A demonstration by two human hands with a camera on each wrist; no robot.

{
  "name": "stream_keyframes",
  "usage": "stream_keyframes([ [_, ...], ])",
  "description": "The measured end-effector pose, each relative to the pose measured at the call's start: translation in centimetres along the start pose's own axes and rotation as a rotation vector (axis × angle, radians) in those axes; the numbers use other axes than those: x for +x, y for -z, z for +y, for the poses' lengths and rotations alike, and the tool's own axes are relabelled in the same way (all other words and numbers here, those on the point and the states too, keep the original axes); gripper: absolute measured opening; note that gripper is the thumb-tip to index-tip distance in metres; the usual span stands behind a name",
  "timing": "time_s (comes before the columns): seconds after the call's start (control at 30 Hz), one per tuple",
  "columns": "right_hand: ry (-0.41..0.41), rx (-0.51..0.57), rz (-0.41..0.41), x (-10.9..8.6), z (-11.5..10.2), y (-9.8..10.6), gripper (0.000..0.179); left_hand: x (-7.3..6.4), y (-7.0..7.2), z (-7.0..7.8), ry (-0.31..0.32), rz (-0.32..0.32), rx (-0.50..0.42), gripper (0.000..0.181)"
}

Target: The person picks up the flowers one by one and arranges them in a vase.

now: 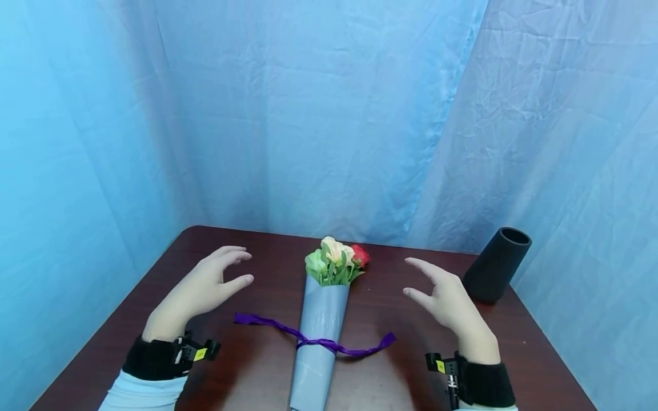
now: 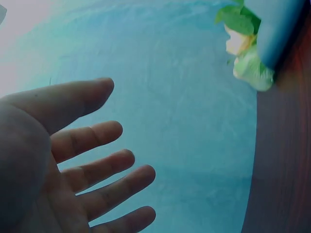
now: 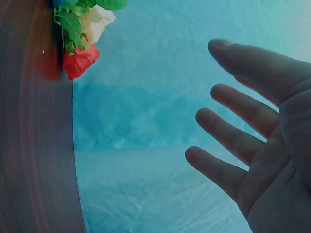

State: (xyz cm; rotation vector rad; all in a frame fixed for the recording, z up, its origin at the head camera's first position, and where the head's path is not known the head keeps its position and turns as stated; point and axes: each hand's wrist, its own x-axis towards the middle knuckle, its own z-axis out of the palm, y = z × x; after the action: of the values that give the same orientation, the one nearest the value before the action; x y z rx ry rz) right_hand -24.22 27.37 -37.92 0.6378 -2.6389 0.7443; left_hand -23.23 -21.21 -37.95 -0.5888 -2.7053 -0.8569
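A bouquet wrapped in blue-grey paper lies on the table between the two hands, its flowers pointing away. Cream flowers, a red rose and a pale green bloom show at its top. Around the wrap runs a purple ribbon, crossed once, its two ends spread left and right. My left hand hovers left of the bouquet, fingers apart and holding nothing. On the other side my right hand is raised the same way, palm turned inward. Both wrist views show relaxed, spread fingers, with the flowers beyond them.
A black vase stands at the table's right back edge, close behind the right hand. The dark brown table has blue curtains around its back and sides.
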Motion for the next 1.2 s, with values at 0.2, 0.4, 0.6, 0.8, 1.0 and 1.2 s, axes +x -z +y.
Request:
stream_keyframes([
  [0.2, 0.059, 0.021, -0.053, 0.4, -0.7, -1.0, 0.068, 0.2, -1.1, 1.1, -0.042, -0.014, 0.011, 0.052],
  [0.4, 0.087, 0.035, -0.109, 0.7, -1.6, -2.0, 0.067, 0.2, -1.9, 2.0, -0.039, -0.076, -0.014, 0.047],
  [0.6, 0.077, 0.045, -0.167, 0.8, -2.3, -2.9, 0.063, 0.2, -2.6, 2.7, -0.042, -0.138, -0.032, 0.044],
  [0.8, 0.051, 0.049, -0.259, 0.9, -2.6, -4.1, 0.055, 0.3, -3.5, 3.1, -0.040, -0.198, -0.024, 0.040],
  [1.0, 0.047, 0.092, -0.357, 1.0, -3.2, -5.0, 0.050, 0.5, -4.4, 3.6, -0.035, -0.271, -0.027, 0.037],
  [1.2, 0.088, 0.069, -0.430, 1.1, -4.0, -6.3, 0.044, 0.6, -5.5, 3.9, -0.050, -0.353, -0.044, 0.032],
])
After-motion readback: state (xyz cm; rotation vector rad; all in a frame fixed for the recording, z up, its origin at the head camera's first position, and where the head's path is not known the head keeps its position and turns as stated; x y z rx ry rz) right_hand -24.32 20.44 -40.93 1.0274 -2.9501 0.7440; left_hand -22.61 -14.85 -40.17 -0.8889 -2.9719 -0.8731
